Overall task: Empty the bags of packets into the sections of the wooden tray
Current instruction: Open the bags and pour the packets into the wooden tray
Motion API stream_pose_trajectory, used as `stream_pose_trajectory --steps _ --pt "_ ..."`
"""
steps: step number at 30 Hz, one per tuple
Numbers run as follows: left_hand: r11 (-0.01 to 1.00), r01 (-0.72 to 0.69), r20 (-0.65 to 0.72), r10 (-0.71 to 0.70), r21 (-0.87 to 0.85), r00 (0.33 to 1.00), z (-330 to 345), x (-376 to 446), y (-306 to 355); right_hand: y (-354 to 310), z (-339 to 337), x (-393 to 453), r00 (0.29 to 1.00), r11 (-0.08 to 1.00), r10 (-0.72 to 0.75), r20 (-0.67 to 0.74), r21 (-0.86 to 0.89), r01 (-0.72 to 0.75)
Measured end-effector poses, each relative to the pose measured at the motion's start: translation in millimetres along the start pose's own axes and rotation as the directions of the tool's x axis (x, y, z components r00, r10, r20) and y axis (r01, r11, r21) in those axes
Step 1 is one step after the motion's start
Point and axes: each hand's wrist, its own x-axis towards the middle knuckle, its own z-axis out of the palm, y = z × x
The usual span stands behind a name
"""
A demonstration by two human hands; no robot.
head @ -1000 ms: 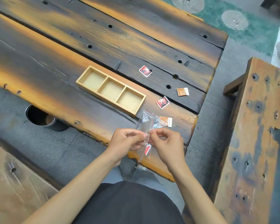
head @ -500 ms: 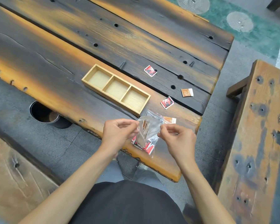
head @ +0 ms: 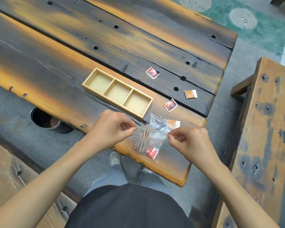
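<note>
A clear plastic bag [head: 149, 140] with red and brown packets inside hangs between my hands over the table's near edge. My left hand [head: 112, 129] pinches one side of its mouth and my right hand [head: 188, 139] pinches the other, so the mouth is stretched wide. The pale wooden tray [head: 118, 93] with three bare sections lies just beyond my left hand. A second clear bag [head: 156, 121] lies on the table behind the held one, with an orange packet [head: 174, 123] at its right.
Loose packets lie right of the tray: two red ones [head: 152, 72] [head: 170, 105] and an orange one [head: 190, 94]. The dark and orange plank table [head: 56, 66] ends at the right. A wooden bench [head: 263, 129] stands to the right, a metal bin [head: 44, 120] below left.
My hands have moved apart, pulling the bag's mouth from closed to wide open. The bag has turned from hanging narrow to spread across.
</note>
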Motion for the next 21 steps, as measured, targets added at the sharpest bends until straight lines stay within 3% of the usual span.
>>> stream_pose_trajectory --steps 3,7,11,15,21 --pt "0.998 -0.057 0.035 0.057 0.018 0.998 -5 6 8 7 -3 0 1.0 0.997 -0.001 0.024 0.073 0.0" --pt "0.989 -0.133 0.09 0.127 0.066 0.988 -15 14 18 24 -1 6 0.984 0.963 -0.037 0.173 0.27 -0.011" --pt "0.967 -0.212 0.137 0.193 0.14 0.971 -38 22 24 41 29 33 0.937 0.974 -0.167 0.307 0.199 0.108" --pt "0.934 -0.289 0.145 0.263 0.211 0.954 -65 26 32 27 64 65 0.872 0.94 -0.325 0.366 0.221 0.258" --pt "0.939 -0.3 0.129 0.281 0.169 0.951 -92 27 29 -4 91 75 0.86 0.889 -0.387 0.333 0.383 0.252"
